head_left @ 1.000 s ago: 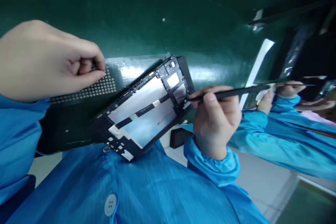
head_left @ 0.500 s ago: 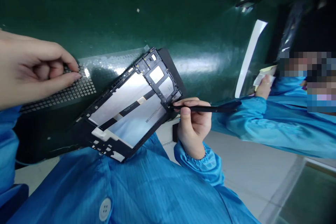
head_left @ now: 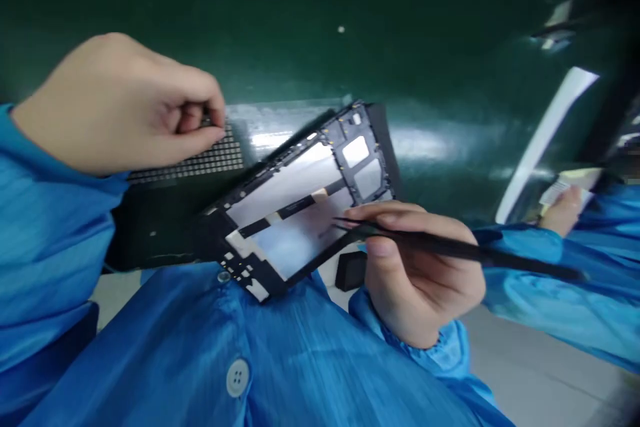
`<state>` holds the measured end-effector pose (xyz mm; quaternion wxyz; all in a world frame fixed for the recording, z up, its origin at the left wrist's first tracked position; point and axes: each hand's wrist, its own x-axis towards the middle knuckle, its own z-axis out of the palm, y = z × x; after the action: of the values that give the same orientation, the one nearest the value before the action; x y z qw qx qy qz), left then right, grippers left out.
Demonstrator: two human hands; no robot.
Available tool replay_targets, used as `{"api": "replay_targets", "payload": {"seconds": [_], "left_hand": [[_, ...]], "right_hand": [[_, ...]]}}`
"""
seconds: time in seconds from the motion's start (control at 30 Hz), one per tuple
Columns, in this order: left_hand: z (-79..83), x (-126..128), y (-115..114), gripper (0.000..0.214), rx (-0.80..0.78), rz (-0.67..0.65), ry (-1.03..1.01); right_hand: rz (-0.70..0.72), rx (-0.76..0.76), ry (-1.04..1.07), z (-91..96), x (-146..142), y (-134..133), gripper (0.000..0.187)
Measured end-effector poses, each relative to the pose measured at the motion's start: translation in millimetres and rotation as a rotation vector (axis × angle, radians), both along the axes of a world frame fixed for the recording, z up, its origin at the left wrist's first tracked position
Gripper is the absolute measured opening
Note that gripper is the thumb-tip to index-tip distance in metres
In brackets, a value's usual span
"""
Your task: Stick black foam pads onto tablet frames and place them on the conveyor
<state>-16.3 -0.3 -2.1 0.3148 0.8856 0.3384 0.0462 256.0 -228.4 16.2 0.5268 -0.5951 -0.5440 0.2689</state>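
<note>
An opened tablet with silver battery panels and a black frame lies slanted at the table's front edge, against the blue coat. My right hand grips black tweezers between thumb and fingers. Their two tips are slightly apart, over the lower battery panel; I cannot tell whether they touch it. My left hand is closed in a pinch above a sheet of small dark squares. What its fingertips hold, if anything, is hidden. Small white pads show on the tablet's near end.
The green table carries small white bits and a clear film strip beside the tablet. A long white strip lies at right. There, a co-worker's hand holds a pale labelled item. A black block sits below the tablet.
The whole view has shifted, moving everything rightward in the picture. The tweezers' tips have gone from the tablet's right edge to over the battery panel. My left hand stays pinched near the sheet.
</note>
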Motion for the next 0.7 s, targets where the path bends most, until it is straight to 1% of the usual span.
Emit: {"api": "replay_targets", "payload": {"seconds": [0.07,0.1,0.17,0.23,0.3,0.4,0.5,0.63,0.7], "left_hand": [[2.0,0.8,0.0,0.045,0.062,0.004,0.034],[2.8,2.3,-0.8,0.045,0.08,0.0,0.063],[4.6,7.5,-2.8,0.039,0.074,-0.008,0.132],[5.8,13.6,-4.1,0.032,0.067,-0.013,0.188],[6.1,18.7,-4.1,0.03,0.054,-0.015,0.218],[5.8,23.1,-2.9,0.029,0.031,-0.012,0.257],[6.0,24.3,-2.1,0.027,0.025,-0.025,0.258],[6.5,23.9,-2.2,0.028,0.037,-0.048,0.253],[6.4,23.4,-2.3,0.03,0.043,-0.054,0.258]], "right_hand": [[0.178,-0.113,0.123,4.6,-20.4,19.7,0.037],[0.243,-0.148,0.139,5.1,-29.4,29.2,0.035],[0.305,-0.15,0.093,2.7,-43.1,45.2,0.034],[0.324,-0.115,0.007,-2.0,-50.6,55.2,0.033],[0.359,-0.108,-0.062,-6.3,-53.3,59.2,0.035],[0.393,-0.114,-0.106,-9.1,-53.3,58.7,0.038],[0.372,-0.104,-0.151,-8.6,-52.2,56.7,0.038],[0.395,-0.114,-0.212,-7.4,-51.4,55.5,0.039],[0.371,-0.102,-0.222,-8.4,-52.7,53.6,0.038]]}}
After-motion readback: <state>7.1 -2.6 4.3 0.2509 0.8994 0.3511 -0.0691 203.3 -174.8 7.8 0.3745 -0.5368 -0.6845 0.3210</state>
